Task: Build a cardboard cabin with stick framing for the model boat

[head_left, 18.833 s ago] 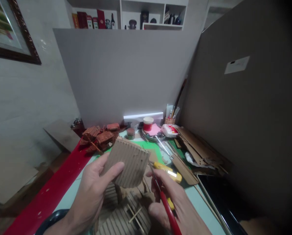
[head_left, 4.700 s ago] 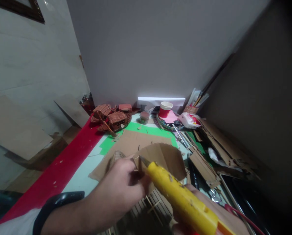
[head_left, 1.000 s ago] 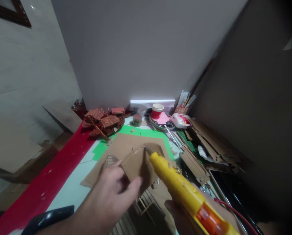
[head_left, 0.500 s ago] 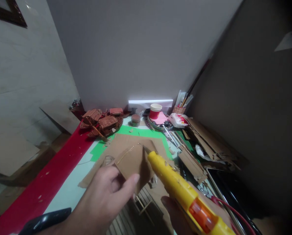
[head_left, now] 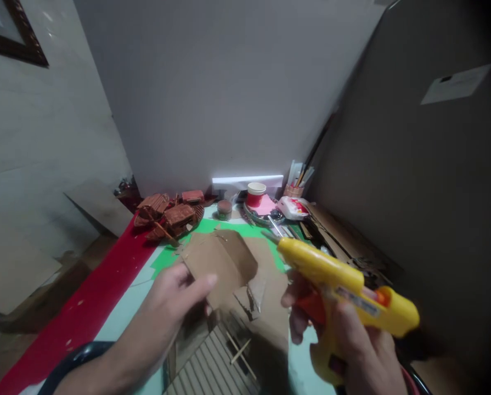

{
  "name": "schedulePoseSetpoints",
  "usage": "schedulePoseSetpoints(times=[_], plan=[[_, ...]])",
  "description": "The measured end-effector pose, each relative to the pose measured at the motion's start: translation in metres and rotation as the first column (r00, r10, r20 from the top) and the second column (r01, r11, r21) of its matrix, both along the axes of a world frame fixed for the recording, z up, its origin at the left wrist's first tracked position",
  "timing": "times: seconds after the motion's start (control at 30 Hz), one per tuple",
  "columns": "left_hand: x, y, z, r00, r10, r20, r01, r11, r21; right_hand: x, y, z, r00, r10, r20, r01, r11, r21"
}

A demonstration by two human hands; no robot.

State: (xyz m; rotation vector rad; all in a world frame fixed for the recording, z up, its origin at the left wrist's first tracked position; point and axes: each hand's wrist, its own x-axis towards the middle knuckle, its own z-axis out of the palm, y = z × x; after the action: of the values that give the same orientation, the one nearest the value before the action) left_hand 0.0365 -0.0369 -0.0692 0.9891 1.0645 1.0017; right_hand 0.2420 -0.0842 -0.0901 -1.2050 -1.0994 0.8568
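Observation:
My left hand (head_left: 179,296) pinches a folded piece of brown cardboard (head_left: 224,263) by its near left edge, thumb on top. The piece has a crease, and its right flap bends up in shadow. In my right hand (head_left: 352,334) is a yellow hot glue gun (head_left: 327,269) with an orange trigger, fingers wrapped round its handle. Its nozzle points left, apart from the cardboard. Below the held piece lies a ribbed cardboard panel (head_left: 208,362), with thin crossed wooden sticks (head_left: 240,351) on it.
Small reddish-brown model boats (head_left: 179,216) stand at the back left. A red and white paper cup (head_left: 255,195), a small jar (head_left: 224,209) and a holder of sticks (head_left: 293,189) line the back. Cardboard strips (head_left: 344,236) are piled along the right wall. A cardboard sheet (head_left: 270,274) covers the middle.
The glue gun has moved right, away from the cardboard's far edge, and now shows side-on. My left hand still holds the cardboard, shifted slightly left. The camera view has shifted a little.

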Motion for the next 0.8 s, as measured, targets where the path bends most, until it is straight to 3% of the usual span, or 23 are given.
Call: schedulePoseSetpoints(times=[0.07,0.13,0.3,0.47,0.63,0.8], plan=[[-0.004,0.004,0.001,0.998,0.026,0.058,-0.027,1.0,0.014,0.012,0.007,0.002,0.989,0.008,-0.148,-0.019,0.997,-0.071],[-0.011,0.006,0.003,0.994,0.076,0.074,-0.077,0.997,0.02,0.027,0.009,-0.003,0.98,0.039,-0.196,-0.071,0.984,-0.164],[-0.037,0.008,-0.002,0.967,0.253,0.01,-0.253,0.967,-0.013,0.062,-0.011,-0.031,0.998,-0.042,-0.035,0.026,0.922,-0.386],[-0.045,0.0,-0.005,0.962,0.271,0.015,-0.27,0.961,-0.062,0.071,-0.023,-0.041,0.999,0.017,-0.044,-0.037,0.873,-0.487],[-0.036,-0.011,0.003,0.962,0.272,0.014,-0.271,0.962,-0.045,0.074,-0.018,-0.04,0.968,0.16,0.195,-0.045,0.87,-0.49],[-0.034,-0.016,0.002,0.965,0.26,-0.007,-0.26,0.965,-0.027,0.085,-0.02,-0.042,0.856,0.201,0.476,0.066,0.87,-0.488]])
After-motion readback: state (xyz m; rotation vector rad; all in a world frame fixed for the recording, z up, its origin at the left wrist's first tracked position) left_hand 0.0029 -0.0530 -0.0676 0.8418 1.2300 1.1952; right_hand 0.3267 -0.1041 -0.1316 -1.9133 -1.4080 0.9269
